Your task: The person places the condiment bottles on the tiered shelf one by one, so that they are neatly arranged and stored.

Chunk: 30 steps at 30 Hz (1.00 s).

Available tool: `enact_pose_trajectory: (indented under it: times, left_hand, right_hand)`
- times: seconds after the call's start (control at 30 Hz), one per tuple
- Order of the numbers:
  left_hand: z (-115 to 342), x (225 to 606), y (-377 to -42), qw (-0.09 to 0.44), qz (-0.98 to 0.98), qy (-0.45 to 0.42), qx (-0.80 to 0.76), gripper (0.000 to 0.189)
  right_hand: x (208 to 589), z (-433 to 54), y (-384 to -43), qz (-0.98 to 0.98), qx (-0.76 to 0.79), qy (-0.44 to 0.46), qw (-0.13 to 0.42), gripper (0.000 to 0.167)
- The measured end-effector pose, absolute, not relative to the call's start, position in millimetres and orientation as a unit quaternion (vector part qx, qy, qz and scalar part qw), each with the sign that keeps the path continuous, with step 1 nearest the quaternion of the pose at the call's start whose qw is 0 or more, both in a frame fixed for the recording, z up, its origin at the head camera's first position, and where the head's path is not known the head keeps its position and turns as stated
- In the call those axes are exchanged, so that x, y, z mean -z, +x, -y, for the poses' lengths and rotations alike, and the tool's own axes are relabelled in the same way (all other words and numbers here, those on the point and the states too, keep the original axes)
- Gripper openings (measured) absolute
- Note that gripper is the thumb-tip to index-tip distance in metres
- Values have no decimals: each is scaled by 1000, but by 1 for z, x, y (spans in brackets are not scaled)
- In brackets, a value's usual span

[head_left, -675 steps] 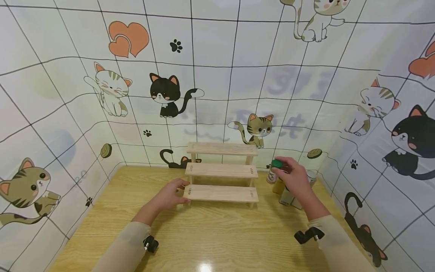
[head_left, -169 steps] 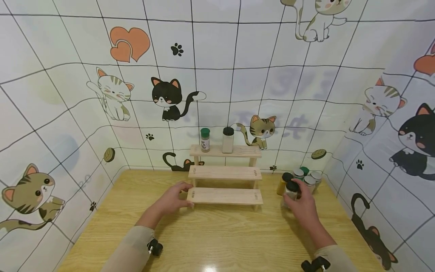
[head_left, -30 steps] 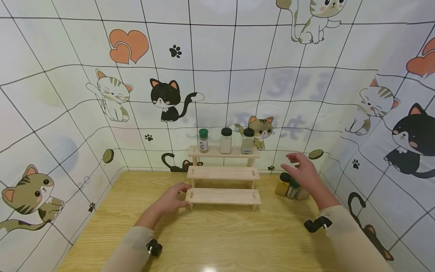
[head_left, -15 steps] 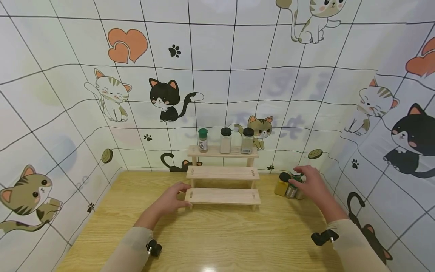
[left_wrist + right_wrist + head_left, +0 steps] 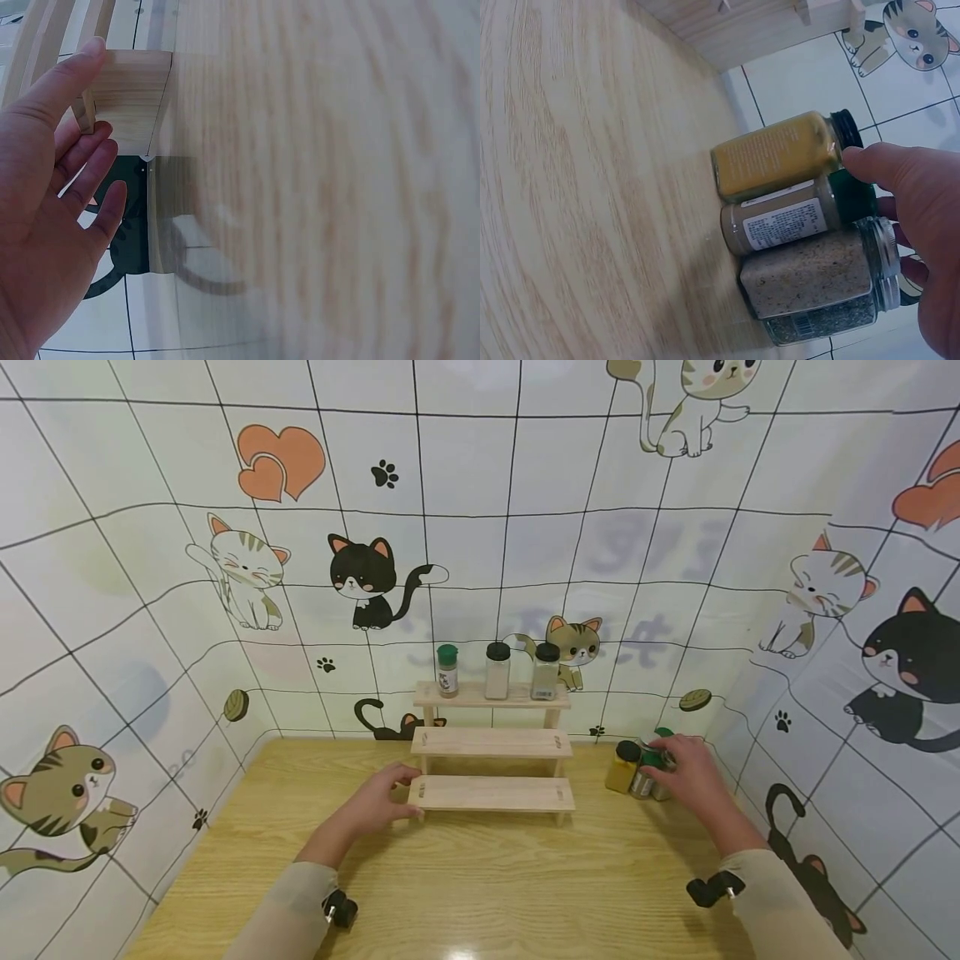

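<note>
My left hand (image 5: 377,803) pinches the left end of the lowest board of a three-tier wooden rack (image 5: 491,792); in the left wrist view, thumb and fingertips meet at the board's edge. On the right, my right hand (image 5: 693,772) holds the green cap of a spice jar (image 5: 787,221) that stands among others. The thumb lies along that cap, close to the black lid of a yellow spice jar (image 5: 772,154), and the fingers pass behind. A silver-lidded jar with speckled contents (image 5: 810,271) sits against the green-capped one.
On the rack's top tier stand a green-capped jar (image 5: 447,672), a black-lidded jar of white contents (image 5: 497,672) and another black-lidded jar (image 5: 545,675). Behind the right hand's jars is a further jar with dark flakes (image 5: 821,322). A cat-printed wall (image 5: 465,552) encloses the table (image 5: 450,877).
Earlier, the right hand set several jars on the top tier one by one. In the last second it has come down from above the right-hand group onto the green cap. The left hand stays put.
</note>
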<state>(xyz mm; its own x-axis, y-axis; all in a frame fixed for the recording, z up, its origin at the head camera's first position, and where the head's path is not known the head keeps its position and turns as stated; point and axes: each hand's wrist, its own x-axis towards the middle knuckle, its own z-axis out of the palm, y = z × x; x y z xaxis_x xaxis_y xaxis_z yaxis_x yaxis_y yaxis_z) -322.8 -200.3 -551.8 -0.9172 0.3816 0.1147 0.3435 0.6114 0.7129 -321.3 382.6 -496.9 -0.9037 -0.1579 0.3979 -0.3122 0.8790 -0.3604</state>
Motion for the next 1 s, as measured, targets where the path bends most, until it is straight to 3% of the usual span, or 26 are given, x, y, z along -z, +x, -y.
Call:
enact_pose_trajectory:
  times: [0.6,1.0]
  left_hand:
    - [201,552,-322,25,-897,200,-393,64]
    - [200,551,-322,29,-899,190,-392,64]
  right_hand:
    - [503,-380,-325,961,-188,114,167,45]
    - [488,-376,-312,937,-301,79,159,48]
